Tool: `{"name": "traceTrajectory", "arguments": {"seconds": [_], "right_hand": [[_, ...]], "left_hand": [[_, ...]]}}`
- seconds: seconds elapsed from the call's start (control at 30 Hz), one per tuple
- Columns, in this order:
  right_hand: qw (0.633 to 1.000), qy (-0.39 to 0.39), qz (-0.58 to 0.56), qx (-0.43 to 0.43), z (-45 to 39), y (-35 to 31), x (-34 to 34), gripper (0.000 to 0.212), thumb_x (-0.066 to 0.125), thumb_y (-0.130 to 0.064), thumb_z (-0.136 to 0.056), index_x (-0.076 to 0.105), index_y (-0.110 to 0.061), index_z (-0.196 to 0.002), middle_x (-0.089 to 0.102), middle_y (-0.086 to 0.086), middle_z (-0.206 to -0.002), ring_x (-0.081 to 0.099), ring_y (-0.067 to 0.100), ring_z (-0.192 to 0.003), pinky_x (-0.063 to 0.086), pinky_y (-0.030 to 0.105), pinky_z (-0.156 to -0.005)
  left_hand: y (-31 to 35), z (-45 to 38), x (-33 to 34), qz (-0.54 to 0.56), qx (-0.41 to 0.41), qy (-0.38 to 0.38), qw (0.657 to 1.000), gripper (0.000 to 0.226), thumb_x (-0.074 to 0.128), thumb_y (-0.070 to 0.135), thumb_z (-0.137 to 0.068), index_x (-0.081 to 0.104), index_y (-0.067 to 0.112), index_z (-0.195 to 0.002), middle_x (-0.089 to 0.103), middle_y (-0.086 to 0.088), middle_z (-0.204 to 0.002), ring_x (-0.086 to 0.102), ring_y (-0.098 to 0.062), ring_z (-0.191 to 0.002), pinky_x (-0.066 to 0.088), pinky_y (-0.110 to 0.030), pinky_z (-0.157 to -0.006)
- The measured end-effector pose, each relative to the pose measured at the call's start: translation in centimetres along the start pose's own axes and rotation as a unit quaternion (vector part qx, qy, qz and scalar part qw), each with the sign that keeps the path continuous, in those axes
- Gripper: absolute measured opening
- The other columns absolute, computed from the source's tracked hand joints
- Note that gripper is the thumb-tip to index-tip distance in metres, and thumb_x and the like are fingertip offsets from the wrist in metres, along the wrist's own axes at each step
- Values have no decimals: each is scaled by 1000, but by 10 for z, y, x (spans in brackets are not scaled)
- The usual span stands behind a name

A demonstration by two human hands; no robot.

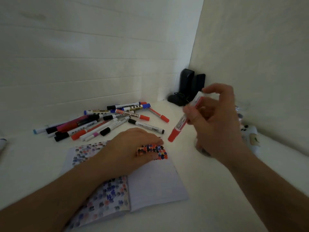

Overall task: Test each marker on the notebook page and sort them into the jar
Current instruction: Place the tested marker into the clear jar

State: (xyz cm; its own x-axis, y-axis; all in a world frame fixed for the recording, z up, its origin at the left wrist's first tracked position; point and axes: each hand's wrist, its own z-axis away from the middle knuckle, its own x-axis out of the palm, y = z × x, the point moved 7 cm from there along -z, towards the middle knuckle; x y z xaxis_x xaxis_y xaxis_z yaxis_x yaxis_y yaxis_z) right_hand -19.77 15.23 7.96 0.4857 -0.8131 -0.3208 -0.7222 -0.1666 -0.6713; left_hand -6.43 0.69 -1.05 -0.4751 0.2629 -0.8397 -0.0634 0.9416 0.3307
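**Status: marker testing partly complete**

The right hand (215, 121) holds 1 red-capped marker (181, 122) above the worktop (209, 190), grip clamped on its barrel, cap on. The left hand (132, 148) lies flat on the notebook (150, 185), fingers straight. The upper page area carries many test marks. A large pile of markers (107, 121) remains unsorted behind the notebook. The jar (240, 111), at far right, is mostly hidden; its contents cannot be judged.
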Motion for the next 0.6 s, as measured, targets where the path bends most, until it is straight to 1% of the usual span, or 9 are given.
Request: {"name": "traceTrajectory", "arguments": {"seconds": [0.03,0.1,0.17,0.23,0.33,0.4,0.43,0.5,0.6], "right_hand": [[999,28,1,-28,-7,-11,-19,48,72,-13,-94,37,-43,-106,72,4,-84,74,18,-74,62,42,-72],[991,113,9,-72,-20,-28,-64,45,71,-13,-95,36,-39,-106,73,5,-90,75,20,-79,62,46,-74],[976,190,37,-103,-33,-37,-104,39,68,-17,-95,35,-34,-108,71,0,-98,75,19,-83,62,45,-76],[969,213,76,-105,-43,-32,-125,37,68,-19,-95,36,-35,-106,66,-7,-100,74,18,-83,62,41,-75],[973,163,153,-47,-49,-11,-127,33,70,-19,-95,41,-29,-106,65,-13,-100,73,10,-82,60,25,-71],[972,114,207,-10,-46,6,-118,33,72,-20,-94,43,-26,-107,67,-9,-102,72,4,-78,57,21,-66],[969,87,230,6,-45,14,-112,32,72,-22,-94,43,-27,-106,68,-7,-103,71,4,-79,57,22,-64],[961,33,272,25,-44,25,-101,28,72,-26,-94,45,-29,-104,69,-5,-104,71,9,-85,58,29,-64],[949,8,315,21,-44,33,-92,18,67,-32,-97,50,-25,-100,68,-8,-94,68,13,-82,56,32,-66]], "left_hand": [[-5,1,1,-2,-11,0,1000,39,54,60,-95,60,48,-132,61,29,-124,50,9,-115,41,-20,-101],[-13,4,2,-1,-32,-1,999,37,55,60,-95,58,51,-131,60,30,-124,50,8,-116,41,-24,-102],[-19,6,0,9,-51,1,999,37,55,60,-95,60,49,-131,60,28,-127,51,5,-120,44,-31,-106],[-22,7,-2,19,-62,9,998,37,56,59,-95,62,47,-129,61,27,-128,52,5,-121,45,-34,-107],[-21,7,-4,22,-71,10,997,34,60,52,-95,64,44,-128,61,27,-127,51,6,-119,43,-29,-107],[-21,7,-4,26,-73,9,997,33,60,51,-95,64,44,-127,61,27,-126,52,7,-118,44,-29,-106],[-21,7,-4,31,-71,11,997,33,59,53,-95,64,44,-127,62,28,-125,52,8,-117,45,-29,-105],[-22,7,-5,39,-71,17,997,33,59,56,-95,65,45,-125,62,28,-123,53,8,-116,46,-29,-103],[-23,8,-6,47,-74,24,996,36,57,59,-92,66,44,-123,63,29,-121,54,8,-115,47,-29,-102]]}}
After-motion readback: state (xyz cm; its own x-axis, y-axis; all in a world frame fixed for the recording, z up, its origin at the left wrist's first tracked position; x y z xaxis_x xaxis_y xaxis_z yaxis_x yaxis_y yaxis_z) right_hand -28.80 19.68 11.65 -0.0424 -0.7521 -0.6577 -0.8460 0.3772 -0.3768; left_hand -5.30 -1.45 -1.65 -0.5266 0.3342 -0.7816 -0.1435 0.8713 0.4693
